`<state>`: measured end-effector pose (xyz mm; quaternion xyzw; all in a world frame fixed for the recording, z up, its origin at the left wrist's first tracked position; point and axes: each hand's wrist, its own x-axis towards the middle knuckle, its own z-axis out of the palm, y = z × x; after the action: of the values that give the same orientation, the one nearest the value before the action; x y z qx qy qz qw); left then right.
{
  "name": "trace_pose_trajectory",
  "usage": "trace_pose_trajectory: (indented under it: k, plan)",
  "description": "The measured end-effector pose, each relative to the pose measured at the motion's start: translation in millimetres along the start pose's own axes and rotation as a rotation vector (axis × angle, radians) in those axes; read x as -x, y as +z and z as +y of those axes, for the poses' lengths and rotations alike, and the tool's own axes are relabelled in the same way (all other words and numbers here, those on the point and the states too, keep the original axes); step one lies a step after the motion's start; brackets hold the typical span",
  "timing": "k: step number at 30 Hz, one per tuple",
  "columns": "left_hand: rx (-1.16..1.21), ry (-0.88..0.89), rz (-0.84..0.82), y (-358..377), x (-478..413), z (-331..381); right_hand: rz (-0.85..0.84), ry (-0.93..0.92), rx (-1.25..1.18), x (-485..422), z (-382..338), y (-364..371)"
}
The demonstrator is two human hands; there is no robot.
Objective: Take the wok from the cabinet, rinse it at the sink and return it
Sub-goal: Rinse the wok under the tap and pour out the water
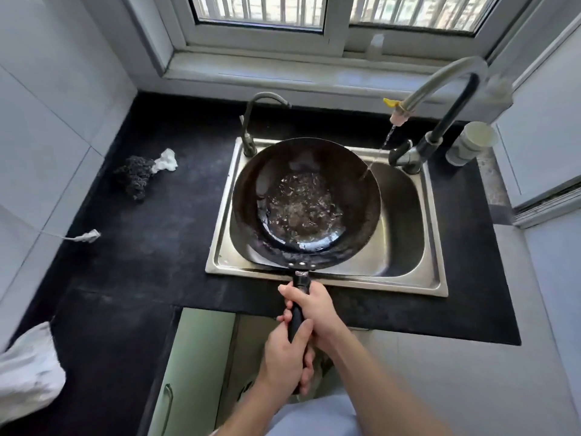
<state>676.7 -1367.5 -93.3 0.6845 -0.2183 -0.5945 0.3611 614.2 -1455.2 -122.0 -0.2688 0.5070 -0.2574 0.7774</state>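
A dark round wok [306, 171] is held over the steel sink [405, 272], with rippling water pooled in its bottom. Both hands grip its black handle [297, 319]. My right hand [314, 306] is closed around the handle nearer the wok. Further back on the same handle, my left hand [284, 357] is closed too. A thin stream of water [377, 154] runs from the tall faucet's nozzle [397, 116] onto the wok's right rim.
A second, smaller tap [251, 121] stands at the sink's back left. A dark scourer with a white cloth [141, 174] lies on the black counter [132, 262]. A grey cup [470, 143] stands at the right. A green cabinet door [191, 366] hangs open below.
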Motion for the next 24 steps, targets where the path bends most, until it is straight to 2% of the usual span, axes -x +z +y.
trace_pose_trajectory:
  k: [4, 16, 24]
  plan:
    - [-0.032, 0.045, 0.023, -3.3, 8.8, -6.3, -0.039, -0.031, 0.027, 10.4, 6.1, 1.1]
    - [-0.008, 0.01, -0.018, 21.9, -11.3, -2.8, -0.034, -0.006, 0.043, 1.2, -13.3, -23.9]
    - [-0.026, 0.046, 0.045, 16.3, -9.4, 7.6, -0.148, -0.009, 0.097, -4.8, -25.8, -13.5]
